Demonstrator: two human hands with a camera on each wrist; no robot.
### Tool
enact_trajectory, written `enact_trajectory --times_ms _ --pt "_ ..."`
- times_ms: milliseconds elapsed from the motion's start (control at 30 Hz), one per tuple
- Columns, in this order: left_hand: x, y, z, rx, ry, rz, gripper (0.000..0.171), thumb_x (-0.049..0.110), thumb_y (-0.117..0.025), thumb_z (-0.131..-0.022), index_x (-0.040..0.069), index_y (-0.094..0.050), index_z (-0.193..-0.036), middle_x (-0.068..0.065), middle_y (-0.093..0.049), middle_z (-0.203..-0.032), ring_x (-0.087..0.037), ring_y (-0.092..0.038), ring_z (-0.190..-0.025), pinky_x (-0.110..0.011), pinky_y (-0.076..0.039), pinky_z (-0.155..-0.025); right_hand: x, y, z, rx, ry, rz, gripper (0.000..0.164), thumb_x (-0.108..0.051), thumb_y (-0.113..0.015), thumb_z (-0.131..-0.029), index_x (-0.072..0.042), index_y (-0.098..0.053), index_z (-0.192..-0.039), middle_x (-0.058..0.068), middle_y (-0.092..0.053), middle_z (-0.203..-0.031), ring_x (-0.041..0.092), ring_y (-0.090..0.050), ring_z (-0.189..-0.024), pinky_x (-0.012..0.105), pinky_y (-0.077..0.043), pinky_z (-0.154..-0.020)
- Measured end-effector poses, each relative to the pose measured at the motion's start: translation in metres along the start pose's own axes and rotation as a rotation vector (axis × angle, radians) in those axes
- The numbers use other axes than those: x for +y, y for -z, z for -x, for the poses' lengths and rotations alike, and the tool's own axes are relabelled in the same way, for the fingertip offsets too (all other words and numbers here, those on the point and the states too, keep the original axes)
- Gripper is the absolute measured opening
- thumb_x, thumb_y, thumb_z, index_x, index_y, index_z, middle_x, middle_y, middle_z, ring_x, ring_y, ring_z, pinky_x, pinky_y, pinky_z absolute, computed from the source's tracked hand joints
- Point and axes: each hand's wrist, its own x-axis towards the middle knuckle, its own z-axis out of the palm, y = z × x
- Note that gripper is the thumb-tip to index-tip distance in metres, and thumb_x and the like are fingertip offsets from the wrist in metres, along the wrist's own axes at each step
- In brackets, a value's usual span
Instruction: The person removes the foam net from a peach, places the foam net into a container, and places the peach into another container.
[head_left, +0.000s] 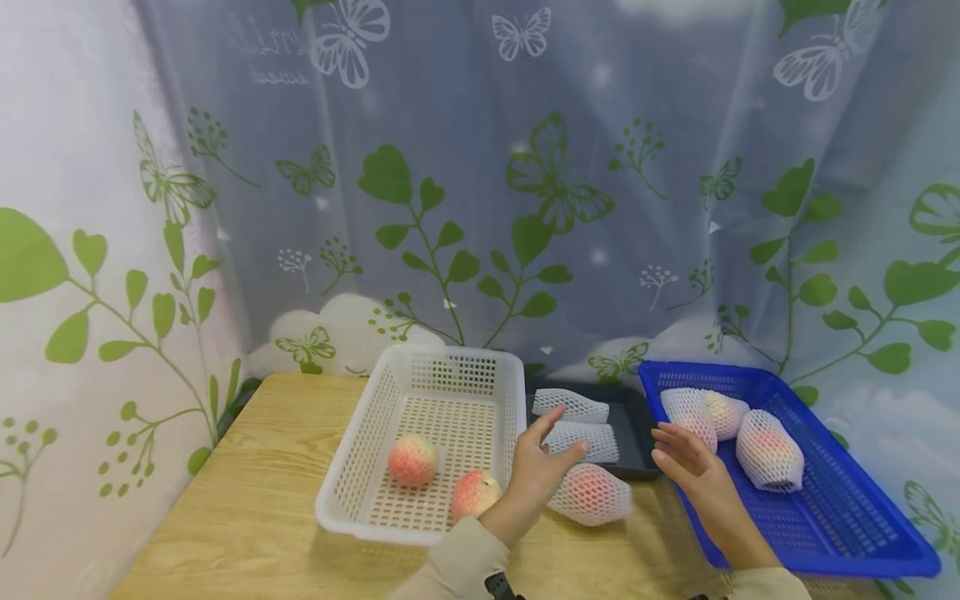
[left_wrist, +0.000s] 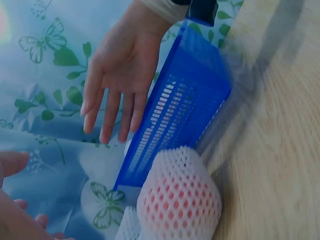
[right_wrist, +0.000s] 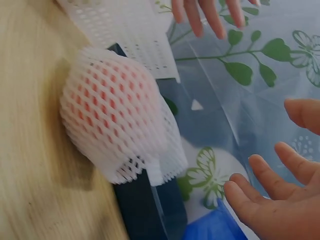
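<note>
A peach in a white foam net [head_left: 592, 495] lies on the wooden table between my two hands, in front of the dark tray. My left hand [head_left: 534, 471] hovers just left of and above it, fingers spread and holding nothing. Over the near left edge of the blue basket [head_left: 862, 542], my right hand [head_left: 705, 483] is raised with its fingers extended and nothing in it. The left wrist view shows the netted peach [left_wrist: 180, 200] beside the blue basket's wall, below my right hand [left_wrist: 130, 65]. Both hands are apart from the peach in the right wrist view.
Two bare peaches, one toward the middle [head_left: 412, 460] and one at the near right [head_left: 475, 497], sit in the white basket [head_left: 337, 492]. Empty foam nets [head_left: 581, 442] lie in the dark tray [head_left: 637, 433]. The blue basket holds several netted peaches [head_left: 769, 451]. A printed curtain [head_left: 465, 108] hangs behind.
</note>
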Motion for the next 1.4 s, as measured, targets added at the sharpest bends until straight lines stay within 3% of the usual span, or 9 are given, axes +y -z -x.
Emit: enact_trajectory --times_ms 133,367,500,600,667,767,967,1133,1400 --pt "-0.003 -0.016 0.005 0.034 0.007 -0.043 0.052 0.011 -0.072 -0.083 0.009 -0.056 -0.132 -0.014 -0.049 -0.141 -0.035 -0.039 -0.133 -0.053 -0.035 -0.108 0.001 -0.01 -0.003 -0.028 -0.038 0.012 0.057 -0.027 -0.053 -0.099 -0.006 -0.03 -0.147 0.018 -0.037 -0.146 0.0 -0.042 -0.12 0.008 -0.04 -0.087" --pt "-0.02 -0.038 0.017 0.116 0.036 -0.142 0.052 0.007 -0.077 -0.075 0.012 -0.063 -0.125 -0.014 -0.054 -0.134 -0.037 -0.046 -0.127 -0.053 -0.036 -0.106 0.015 -0.028 -0.005 -0.012 -0.005 -0.006 0.051 -0.017 -0.058 -0.096 0.002 -0.039 -0.14 0.022 -0.047 -0.137 -0.008 -0.049 -0.109 0.011 -0.043 -0.087" --pt "-0.037 -0.044 0.023 0.166 0.0 -0.223 0.052 0.003 -0.076 -0.074 0.009 -0.063 -0.123 -0.013 -0.056 -0.131 -0.036 -0.049 -0.124 -0.051 -0.038 -0.105 0.024 -0.037 -0.005 -0.019 -0.005 -0.01 0.05 -0.013 -0.06 -0.095 0.005 -0.042 -0.137 0.027 -0.048 -0.136 0.016 -0.052 -0.12 0.012 -0.043 -0.087" --pt "-0.052 -0.046 0.025 0.199 -0.048 -0.249 0.052 -0.001 -0.075 -0.071 0.003 -0.063 -0.121 -0.015 -0.057 -0.127 -0.036 -0.051 -0.122 -0.048 -0.04 -0.105 0.03 -0.043 -0.005 -0.043 -0.036 -0.021 0.05 -0.012 -0.059 -0.094 0.007 -0.041 -0.137 0.029 -0.045 -0.138 0.038 -0.044 -0.127 0.012 -0.042 -0.087" --pt "-0.061 -0.047 0.025 0.223 -0.073 -0.255 0.052 -0.003 -0.075 -0.07 0.0 -0.063 -0.12 -0.018 -0.057 -0.125 -0.037 -0.051 -0.12 -0.048 -0.04 -0.104 0.034 -0.047 -0.005 -0.059 -0.05 -0.042 0.05 -0.01 -0.059 -0.094 0.009 -0.041 -0.137 0.029 -0.044 -0.138 0.042 -0.041 -0.128 0.013 -0.041 -0.087" --pt "-0.074 -0.046 0.024 0.255 -0.077 -0.278 0.052 -0.004 -0.075 -0.069 -0.001 -0.063 -0.119 -0.018 -0.058 -0.123 -0.037 -0.053 -0.117 -0.048 -0.041 -0.103 0.041 -0.053 -0.007 -0.06 -0.063 -0.044 0.048 -0.007 -0.059 -0.093 0.01 -0.043 -0.135 0.029 -0.046 -0.137 0.036 -0.044 -0.126 0.014 -0.042 -0.088" --pt "-0.088 -0.041 0.026 0.239 0.025 -0.271 0.049 -0.003 -0.072 -0.074 0.0 -0.062 -0.121 -0.015 -0.061 -0.118 -0.036 -0.056 -0.114 -0.05 -0.042 -0.102 0.052 -0.059 -0.008 -0.094 -0.151 -0.069 0.049 -0.014 -0.062 -0.092 0.004 -0.046 -0.135 0.024 -0.044 -0.139 0.013 -0.051 -0.109 0.025 -0.046 -0.087" --pt "-0.091 -0.039 0.027 0.206 0.065 -0.247 0.048 -0.003 -0.071 -0.076 0.003 -0.061 -0.123 -0.014 -0.06 -0.12 -0.036 -0.055 -0.116 -0.053 -0.041 -0.102 0.055 -0.062 -0.009 -0.179 -0.187 -0.176 0.059 -0.016 -0.061 -0.094 0.003 -0.033 -0.141 0.025 -0.045 -0.132 0.017 -0.058 -0.099 0.036 -0.053 -0.08" --pt "-0.091 -0.039 0.029 0.212 0.046 -0.25 0.048 0.0 -0.073 -0.076 0.006 -0.062 -0.122 -0.012 -0.06 -0.119 -0.034 -0.056 -0.114 -0.052 -0.042 -0.101 0.057 -0.063 -0.013 -0.242 -0.189 -0.262 0.064 -0.013 -0.062 -0.093 0.005 -0.026 -0.143 0.022 -0.049 -0.126 0.021 -0.059 -0.1 0.041 -0.054 -0.081"
